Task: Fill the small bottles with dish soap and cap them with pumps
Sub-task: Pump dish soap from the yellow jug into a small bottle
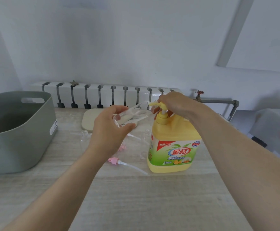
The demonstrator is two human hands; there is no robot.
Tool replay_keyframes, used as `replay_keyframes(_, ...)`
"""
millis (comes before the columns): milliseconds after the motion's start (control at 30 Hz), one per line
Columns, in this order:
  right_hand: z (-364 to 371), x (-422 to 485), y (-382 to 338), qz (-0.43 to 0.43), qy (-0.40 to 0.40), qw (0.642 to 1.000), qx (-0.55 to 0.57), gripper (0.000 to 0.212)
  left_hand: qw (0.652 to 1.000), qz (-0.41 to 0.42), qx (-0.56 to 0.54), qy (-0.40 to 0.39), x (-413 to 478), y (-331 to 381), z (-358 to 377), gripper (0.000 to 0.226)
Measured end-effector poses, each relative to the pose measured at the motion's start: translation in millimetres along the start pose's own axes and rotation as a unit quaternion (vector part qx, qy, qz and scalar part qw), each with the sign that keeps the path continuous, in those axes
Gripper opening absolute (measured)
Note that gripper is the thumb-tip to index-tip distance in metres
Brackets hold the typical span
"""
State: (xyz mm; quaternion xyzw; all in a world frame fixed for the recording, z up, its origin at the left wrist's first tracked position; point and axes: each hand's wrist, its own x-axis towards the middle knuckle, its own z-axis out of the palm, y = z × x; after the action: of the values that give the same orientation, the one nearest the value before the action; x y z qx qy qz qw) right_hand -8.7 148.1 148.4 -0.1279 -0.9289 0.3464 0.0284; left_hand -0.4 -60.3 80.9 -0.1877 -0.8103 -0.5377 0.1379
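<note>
Left hand (109, 130) fingers wrap the small bottle (131, 114), likely light and slippery, beside the soap jug (174, 147); right hand (176, 102) grips its pump (154, 104).

One view only: head-worn, wide-angle, looking forward and down from the person's head. The table (152, 205) fills the near half. Both forearms enter from the near corners, and the left hand (107, 130) and right hand (174, 104) are mid-frame, close to the lens. The basket (19, 139) is at left and the dish soap bottle (174, 147) right of centre. The radiator (102, 95) and wall (136, 47) are far. Straight lines bend toward the frame edges.
</note>
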Motion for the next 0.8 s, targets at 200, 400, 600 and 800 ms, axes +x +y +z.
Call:
replay_keyframes(200,0.1,-4.2,3.1,-0.025,-0.001,0.999,0.022,0.033,1.000,0.000,0.000,0.002,0.1,-0.5,0.5,0.046)
replay_keyframes(400,-4.9,-11.2,2.1,-0.032,0.001,0.994,0.102,0.049,1.000,-0.007,-0.013,0.002,2.1,2.2,0.0,0.046)
replay_keyframes(600,-5.3,-10.9,1.2,-0.034,-0.026,0.991,0.130,0.053,1.000,-0.009,-0.010,0.002,3.6,3.7,-0.7,0.047)
replay_keyframes(800,-4.6,-12.3,1.4,-0.023,0.005,0.992,0.123,0.043,1.000,-0.009,-0.012,0.004,4.0,4.0,-0.2,0.048)
